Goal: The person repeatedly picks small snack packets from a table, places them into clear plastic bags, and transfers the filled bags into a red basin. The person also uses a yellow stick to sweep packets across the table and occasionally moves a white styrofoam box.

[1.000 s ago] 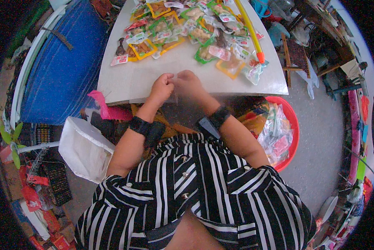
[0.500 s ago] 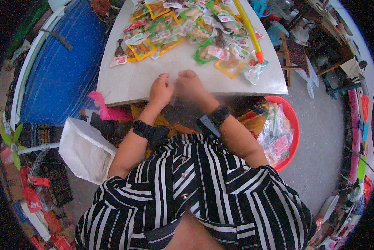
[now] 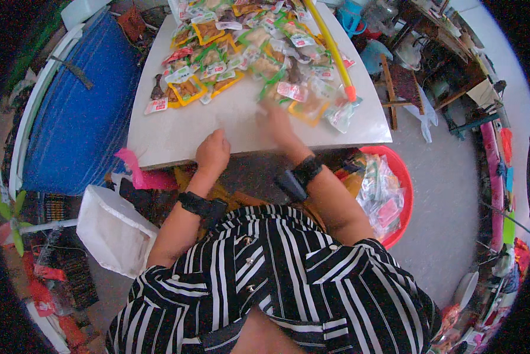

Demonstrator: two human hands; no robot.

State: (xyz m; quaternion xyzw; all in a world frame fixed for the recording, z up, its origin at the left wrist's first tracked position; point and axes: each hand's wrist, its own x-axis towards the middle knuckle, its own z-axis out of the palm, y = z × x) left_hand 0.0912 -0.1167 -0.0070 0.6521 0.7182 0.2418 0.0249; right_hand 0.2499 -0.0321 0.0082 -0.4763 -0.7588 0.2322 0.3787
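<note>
My left hand is curled closed at the near edge of the white table, its fingers turned away, so anything inside them is hidden. Farther in over the tabletop, my right hand is smeared by motion. Its blurred fingertips are close to the near side of a spread of small food packets. The nearest ones to it are a packet with a pink label and a yellow-edged packet. Dark bands circle both wrists.
A yellow stick with an orange tip lies across the packets on the right. Below the table's right corner stands a red basin filled with clear packets. A white foam box and a pink bag are at the left.
My hands were close together over the table edge. The right one has moved forward toward the packets, while the left has drawn slightly back and left. The whole view has shifted a little.
</note>
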